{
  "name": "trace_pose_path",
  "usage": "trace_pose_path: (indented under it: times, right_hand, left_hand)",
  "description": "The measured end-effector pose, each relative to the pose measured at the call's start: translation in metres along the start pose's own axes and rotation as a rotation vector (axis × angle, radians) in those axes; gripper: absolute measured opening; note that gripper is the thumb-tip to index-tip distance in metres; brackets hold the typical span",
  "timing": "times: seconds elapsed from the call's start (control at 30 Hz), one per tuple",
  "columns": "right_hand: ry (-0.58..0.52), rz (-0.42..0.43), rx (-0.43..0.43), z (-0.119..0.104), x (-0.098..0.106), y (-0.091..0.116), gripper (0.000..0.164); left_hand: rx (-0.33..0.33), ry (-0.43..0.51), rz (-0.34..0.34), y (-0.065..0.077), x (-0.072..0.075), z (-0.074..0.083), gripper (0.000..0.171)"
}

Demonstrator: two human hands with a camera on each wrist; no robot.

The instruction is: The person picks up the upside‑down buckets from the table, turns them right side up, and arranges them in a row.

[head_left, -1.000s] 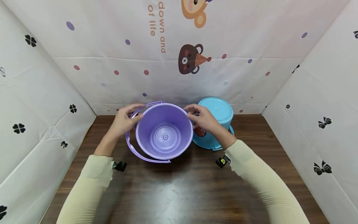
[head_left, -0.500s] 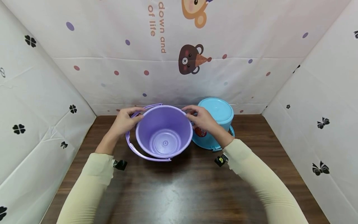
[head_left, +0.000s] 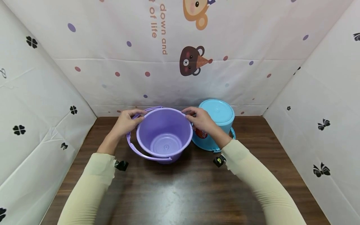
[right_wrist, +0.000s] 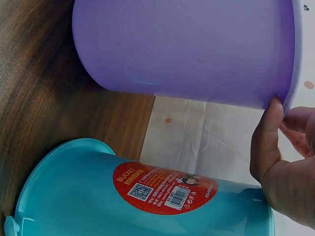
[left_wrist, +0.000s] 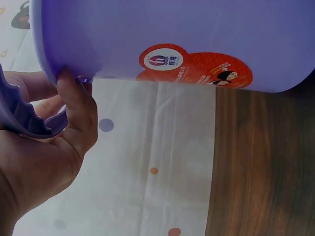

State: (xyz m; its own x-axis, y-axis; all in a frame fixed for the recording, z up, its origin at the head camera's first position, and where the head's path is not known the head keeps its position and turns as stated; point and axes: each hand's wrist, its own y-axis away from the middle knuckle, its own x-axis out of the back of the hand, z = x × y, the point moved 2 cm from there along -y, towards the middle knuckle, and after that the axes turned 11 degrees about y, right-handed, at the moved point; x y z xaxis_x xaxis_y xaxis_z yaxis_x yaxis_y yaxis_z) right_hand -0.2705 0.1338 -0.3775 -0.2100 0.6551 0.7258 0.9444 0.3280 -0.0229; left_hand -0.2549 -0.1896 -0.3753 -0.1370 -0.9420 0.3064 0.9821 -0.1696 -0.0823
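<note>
A purple bucket [head_left: 168, 128] stands with its mouth facing up toward the head camera, inner base showing. My left hand [head_left: 125, 122] pinches its rim on the left, the thumb against the outer wall. The bucket's purple handle [head_left: 137, 151] hangs out to the left; its ridged grip [left_wrist: 27, 110] passes beside the left fingers in the left wrist view. On the opposite side my right hand [head_left: 201, 120] pinches the rim between thumb and fingers. Just right of it sits a blue bucket [head_left: 219, 111], upside down with its base on top.
The dark wooden table [head_left: 168, 193] reaches toward the person. A printed cloth wall [head_left: 126, 84] rises close behind the buckets, with white cloth sides left and right. The blue bucket's handle [head_left: 232, 132] lies around its lower rim.
The purple bucket has tipped slightly, its base shifting toward the person and more outer wall showing below the front rim. Both hands keep their hold; the blue bucket stays put.
</note>
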Motion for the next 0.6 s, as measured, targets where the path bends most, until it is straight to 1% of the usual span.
trace_pose_path:
  times: [0.27, 0.43, 0.6]
  right_hand:
    - [0.018, -0.005, -0.016, 0.004, -0.006, -0.001, 0.027]
    - [0.002, 0.002, -0.013, 0.006, -0.007, 0.0, 0.027]
    - [-0.013, 0.018, 0.003, 0.005, -0.008, 0.003, 0.028]
  left_hand:
    - [0.056, 0.035, -0.036, -0.003, 0.002, -0.012, 0.031]
    - [0.048, 0.076, -0.03, -0.003, 0.003, -0.02, 0.032]
    - [0.05, 0.108, -0.013, 0.0, 0.002, -0.023, 0.033]
